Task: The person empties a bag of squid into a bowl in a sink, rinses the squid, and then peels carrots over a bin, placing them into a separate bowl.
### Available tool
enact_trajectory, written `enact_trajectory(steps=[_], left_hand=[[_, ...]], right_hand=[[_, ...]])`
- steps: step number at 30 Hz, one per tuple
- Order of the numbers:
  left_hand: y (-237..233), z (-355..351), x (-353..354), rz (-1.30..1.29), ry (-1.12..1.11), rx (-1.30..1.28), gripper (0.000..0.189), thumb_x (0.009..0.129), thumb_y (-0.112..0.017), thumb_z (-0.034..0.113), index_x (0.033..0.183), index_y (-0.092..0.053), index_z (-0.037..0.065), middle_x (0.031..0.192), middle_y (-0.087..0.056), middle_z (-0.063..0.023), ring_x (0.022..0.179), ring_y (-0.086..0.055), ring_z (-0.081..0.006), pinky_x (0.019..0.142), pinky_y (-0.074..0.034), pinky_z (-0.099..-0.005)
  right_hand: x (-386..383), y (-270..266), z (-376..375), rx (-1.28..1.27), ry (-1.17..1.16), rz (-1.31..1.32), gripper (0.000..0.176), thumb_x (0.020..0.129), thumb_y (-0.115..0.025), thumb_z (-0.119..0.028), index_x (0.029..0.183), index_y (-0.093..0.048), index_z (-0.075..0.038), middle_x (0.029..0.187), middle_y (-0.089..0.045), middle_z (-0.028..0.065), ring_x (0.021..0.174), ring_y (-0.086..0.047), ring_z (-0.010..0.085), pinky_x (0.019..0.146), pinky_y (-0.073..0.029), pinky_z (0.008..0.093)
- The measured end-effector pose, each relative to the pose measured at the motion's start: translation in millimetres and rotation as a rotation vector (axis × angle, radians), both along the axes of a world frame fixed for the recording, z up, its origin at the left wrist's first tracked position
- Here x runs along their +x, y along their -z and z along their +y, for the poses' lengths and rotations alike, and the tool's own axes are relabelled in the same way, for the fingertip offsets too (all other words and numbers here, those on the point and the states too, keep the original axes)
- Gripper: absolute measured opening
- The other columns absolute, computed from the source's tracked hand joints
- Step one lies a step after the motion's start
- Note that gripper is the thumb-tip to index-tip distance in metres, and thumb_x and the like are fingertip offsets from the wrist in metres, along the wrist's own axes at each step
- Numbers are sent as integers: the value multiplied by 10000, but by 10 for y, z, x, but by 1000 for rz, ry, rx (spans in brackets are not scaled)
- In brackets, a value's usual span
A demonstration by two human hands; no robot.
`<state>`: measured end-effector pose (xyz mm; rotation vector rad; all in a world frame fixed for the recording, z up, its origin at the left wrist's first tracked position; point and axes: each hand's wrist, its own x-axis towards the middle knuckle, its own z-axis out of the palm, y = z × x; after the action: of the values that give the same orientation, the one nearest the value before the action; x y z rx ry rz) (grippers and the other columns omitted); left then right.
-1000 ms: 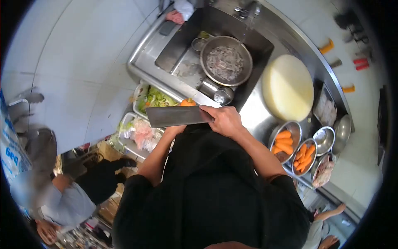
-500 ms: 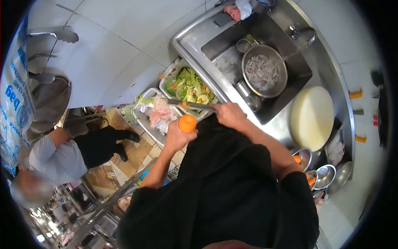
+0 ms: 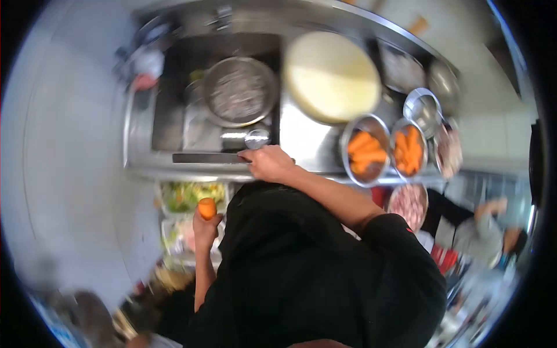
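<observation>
My left hand (image 3: pixel 206 231) is closed around an orange carrot (image 3: pixel 207 208), whose blunt end points up. The fingers of my right hand (image 3: pixel 268 163) wrap the handle of a knife (image 3: pixel 209 158); its long blade points left over the sink's front edge. Below the blade sits a bin of green and yellow scraps (image 3: pixel 191 196), beside my left hand. Behind that hand is a second bin (image 3: pixel 174 236) with pale and pink waste, partly hidden.
The sink (image 3: pixel 168 124) holds a metal bowl of greyish strips (image 3: pixel 239 93). Right of it lie a thick round cutting board (image 3: pixel 332 76), a bowl of peeled carrots (image 3: pixel 366 152) and another carrot bowl (image 3: pixel 408 151). A person (image 3: pixel 484 235) is at the far right.
The view has swung right, bringing the carrot bowls into sight. The knife has moved away from the carrot, from above the scrap bins to the sink's edge. Both hands keep their holds.
</observation>
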<state>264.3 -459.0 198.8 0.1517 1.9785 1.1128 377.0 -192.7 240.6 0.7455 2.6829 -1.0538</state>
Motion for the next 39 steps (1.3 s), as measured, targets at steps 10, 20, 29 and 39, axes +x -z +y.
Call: enact_trajectory(steps=[10,20,29,39], left_hand=[[-369,2674,1099,71,967,342,555,732,-801,178,1179,-559,-46,1057,-666,-163,958,-661,-229,828,-519,-349],[-188,4030,2860,898,1366,593,638,719,-804,298,1199,-583,-58,1029,-658,-207,976,-643,-359,878,-511,-387],[-246,4857,5025,774,1630,501,627,788,-728,394,1178,-561,-67,967,-681,-209,921,-679,-323,770,-539,-393],[141,4814,5463,637,1667,231,669,836,-651,188,1360,-346,-93,993,-663,-238,851,-702,-293,654,-584,-381]], right_hand=[[2759,-199,115,187,1139,302,282,826,-623,-128,1097,-693,-96,881,-674,226,809,-667,389,733,-539,444],[4137,376,-904,227,1739,299,226,846,-641,-162,960,-642,33,722,-619,204,663,-588,330,616,-462,417],[4442,772,-1188,-85,1939,323,192,867,-635,-119,955,-650,51,669,-583,65,642,-488,119,595,-422,327],[4534,764,-1141,-92,1969,447,141,854,-632,-104,873,-612,34,626,-512,34,587,-444,116,542,-380,324]])
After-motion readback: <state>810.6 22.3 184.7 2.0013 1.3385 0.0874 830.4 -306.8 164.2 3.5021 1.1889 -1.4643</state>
